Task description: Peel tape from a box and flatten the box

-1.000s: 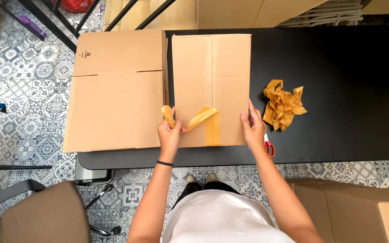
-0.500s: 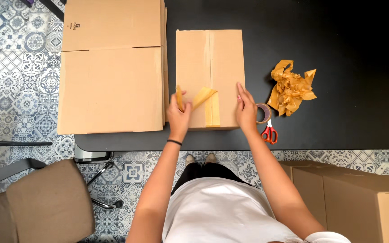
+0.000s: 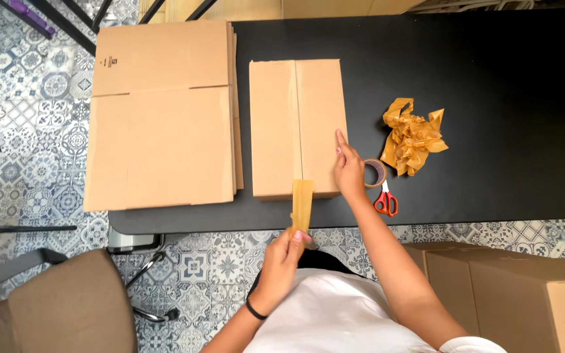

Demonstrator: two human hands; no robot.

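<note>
A closed cardboard box [image 3: 276,124] lies on the black table [image 3: 492,78]. A brown tape strip [image 3: 302,204] hangs from the box's near edge and runs toward me. My left hand [image 3: 287,252] pinches the strip's free end, off the table's front edge. My right hand [image 3: 348,170] rests flat on the box's near right corner, fingers pointing away from me.
Flattened cardboard boxes [image 3: 161,114] lie stacked at the table's left end. A tape roll [image 3: 375,172] and red-handled scissors [image 3: 386,201] sit beside my right hand, with crumpled brown tape [image 3: 413,136] beyond. Another carton [image 3: 511,294] stands at lower right, a chair [image 3: 67,307] at lower left.
My left hand has pulled the tape strip off the box top toward me, past the table's edge. My right hand stays pressed on the box.
</note>
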